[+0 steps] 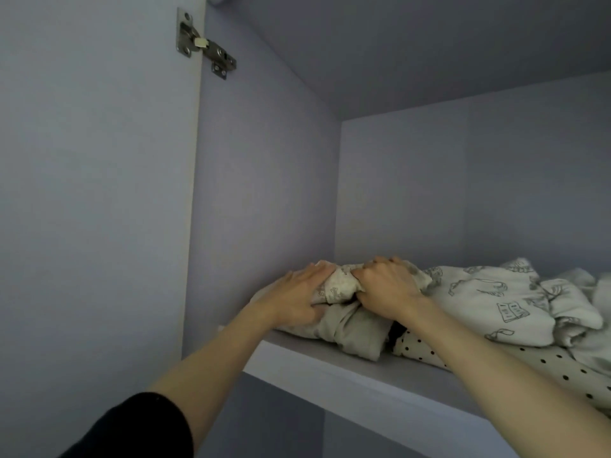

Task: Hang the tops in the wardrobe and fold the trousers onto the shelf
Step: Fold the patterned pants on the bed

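Now both arms are up at the wardrobe shelf [330,361], working a folded bundle of trousers [350,325] into its left corner. Left hand [297,292] lies flat, fingers straight, pressing the bundle's left side; right hand [383,285] has its fingers curled into the patterned cloth on top, gripping it. The bundle sits near the shelf's front edge, touching a printed garment [489,299] and a dotted one [545,361] to its right. Risk from here: let go too soon and the fold may spring open, or a hard shove could rumple the neighbouring pile or drag something off the lip.
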### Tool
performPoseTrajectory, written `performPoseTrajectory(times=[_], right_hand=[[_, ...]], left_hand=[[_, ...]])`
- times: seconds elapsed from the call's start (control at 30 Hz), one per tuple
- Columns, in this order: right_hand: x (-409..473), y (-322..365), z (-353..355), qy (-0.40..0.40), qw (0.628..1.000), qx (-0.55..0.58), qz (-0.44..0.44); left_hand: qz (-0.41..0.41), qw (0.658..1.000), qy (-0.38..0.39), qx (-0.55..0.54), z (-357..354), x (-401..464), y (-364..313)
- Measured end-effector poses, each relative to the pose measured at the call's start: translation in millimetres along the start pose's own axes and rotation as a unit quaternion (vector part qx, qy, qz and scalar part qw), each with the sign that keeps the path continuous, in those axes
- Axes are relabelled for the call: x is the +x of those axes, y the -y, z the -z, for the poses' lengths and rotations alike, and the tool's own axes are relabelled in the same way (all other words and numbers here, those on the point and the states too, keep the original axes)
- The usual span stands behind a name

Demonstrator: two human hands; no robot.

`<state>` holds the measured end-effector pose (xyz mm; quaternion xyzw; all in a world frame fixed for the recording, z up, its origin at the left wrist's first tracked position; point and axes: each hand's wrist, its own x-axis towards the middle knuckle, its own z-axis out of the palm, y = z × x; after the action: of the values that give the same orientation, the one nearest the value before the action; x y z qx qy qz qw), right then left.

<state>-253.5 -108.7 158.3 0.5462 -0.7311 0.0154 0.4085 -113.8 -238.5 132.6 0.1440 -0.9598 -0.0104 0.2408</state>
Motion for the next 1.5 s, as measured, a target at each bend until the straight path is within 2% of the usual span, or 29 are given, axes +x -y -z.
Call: performPoseTrajectory(times=[0.07,0.13,0.2,0.27,0.33,0.43,0.47,0.5,0.53,0.6,0.63,0.67,0.7,0.77,0.87,0.93,1.07,1.1,1.17,1.3,1.4,1.5], right_hand=[[1,-1,1,0.002,1.0,0.007,-0.004],[0,-7,0,0.02,1.0,0.008,-0.01],[-3,-16,4,0.065,0.997,0.013,-0.029],[-3,-21,9,0.076,0.996,0.008,-0.045],[-2,-19,15,0.022,0.998,-0.006,-0.063],[5,-8,25,-0.161,0.98,-0.076,-0.087],[6,-5,27,-0.209,0.97,-0.089,-0.081],[4,-1,27,-0.213,0.97,-0.095,-0.066],[1,3,22,-0.173,0.98,-0.087,-0.04],[-4,11,6,0.012,1.0,0.021,0.008],[-8,13,3,0.118,0.989,0.087,0.007],[-9,14,3,0.197,0.971,0.134,0.001],[-8,15,6,0.226,0.961,0.16,-0.006],[-7,18,16,0.213,0.96,0.18,-0.027],[-19,36,36,0.137,0.975,0.173,-0.04],[-40,62,44,0.1,0.971,0.212,-0.041],[-103,124,44,-0.002,0.977,0.211,-0.024],[-123,144,44,-0.005,0.976,0.218,-0.028],[-165,191,42,0.045,0.967,0.247,-0.042],[-254,293,37,0.205,0.934,0.289,-0.035],[-325,367,36,0.32,0.892,0.32,0.008],[-389,440,43,0.424,0.837,0.337,0.079]], left_hand=[[-0.006,0.998,-0.055,-0.031,-5,9,-4],[-0.011,0.997,-0.071,-0.015,-5,18,-2],[-0.003,0.997,-0.048,0.062,-3,25,1],[0.019,0.987,-0.054,0.152,2,30,3],[0.018,0.966,-0.138,0.218,11,36,0],[-0.031,0.917,-0.307,0.255,27,47,2],[-0.028,0.909,-0.324,0.259,30,48,7],[-0.007,0.915,-0.292,0.28,30,44,14],[0.015,0.923,-0.232,0.306,25,40,23],[0.061,0.949,-0.038,0.308,10,27,38],[0.089,0.961,0.059,0.256,5,17,41],[0.11,0.968,0.122,0.192,2,9,42],[0.121,0.971,0.148,0.143,3,2,41],[0.124,0.979,0.125,0.099,12,-7,37],[0.103,0.993,0.043,0.048,25,-31,23],[0.095,0.995,-0.012,-0.01,26,-62,11],[0.107,0.973,-0.119,-0.164,6,-150,-20],[0.12,0.964,-0.135,-0.193,-1,-179,-27],[0.16,0.953,-0.129,-0.222,-18,-243,-37],[0.26,0.927,-0.099,-0.252,-68,-387,-50],[0.332,0.911,-0.036,-0.241,-108,-497,-61],[0.411,0.881,0.015,-0.233,-135,-602,-72]])
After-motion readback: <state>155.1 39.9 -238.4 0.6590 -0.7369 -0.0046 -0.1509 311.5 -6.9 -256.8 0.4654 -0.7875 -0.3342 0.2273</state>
